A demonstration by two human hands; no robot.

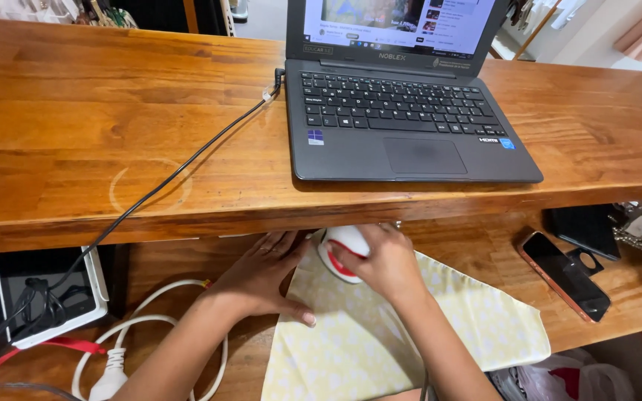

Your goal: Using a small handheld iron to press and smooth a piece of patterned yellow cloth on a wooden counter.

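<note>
Your right hand point(380, 260) has its fingers clamped on a small red-and-white iron point(342, 251). Your left hand point(265, 273) lies flat, fingers spread, on the pale yellow patterned fabric point(351, 341) on the lower wooden surface point(484, 245), below the laptop point(403, 96) bearing small blue stickers.

wooden shelf point(187, 215) overhangs, phone point(565, 275) rightward

Both forearms are bare to the elbow with no sleeves showing, the left hand point(261, 278) wears a thin ring on one finger, and the right hand point(380, 263) shows short plain nails.
</note>
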